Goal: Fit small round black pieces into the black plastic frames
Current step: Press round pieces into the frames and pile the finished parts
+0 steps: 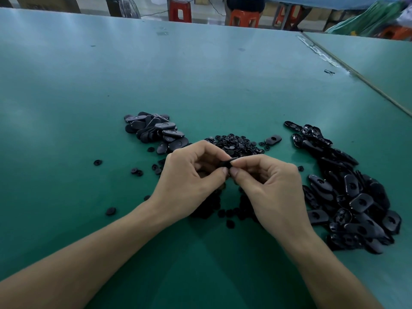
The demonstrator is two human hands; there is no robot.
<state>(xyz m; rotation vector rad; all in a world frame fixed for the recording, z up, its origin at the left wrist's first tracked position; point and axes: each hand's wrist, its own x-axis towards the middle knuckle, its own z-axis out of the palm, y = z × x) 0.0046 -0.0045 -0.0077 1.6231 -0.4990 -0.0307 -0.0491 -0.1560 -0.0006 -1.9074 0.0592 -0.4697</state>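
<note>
Head view, with clock directions taken from the meeting hands. A small black part (230, 163) is held at the centre, above the surface (200, 74). The fingers (245, 160) hide most of it, so it cannot be told whether it is a frame, a round piece or both. Dark bits under the wrists at 6 o'clock blur into one shadowed mass. Both forearms are cut off by the lower edge. Red stools (180, 11) at the far 12 o'clock are cropped by the top edge.

The surface is a smooth, matt green sheet with soft glare. At 12 o'clock, just beyond the hands, lies a heap of pieces (236, 144): small, round, flat black discs. Strays (97, 162) are scattered from 8 to 10 o'clock. At 11 o'clock is a pile of ovals (156, 132), glossy black plastic with rounded ends. At 1 o'clock a lone frame (273, 139) shows a round central hole. From 2 to 4 o'clock runs a large heap of frames (352, 197), shiny black and rounded, several of them with the same hole.

The left hand (191, 175) and right hand (267, 186) come in from below with their backs up and their knuckles raised. Thumb and forefinger tips of each hand pinch the part from opposite sides, and the thumbs nearly touch. The other fingers are curled loosely under.
</note>
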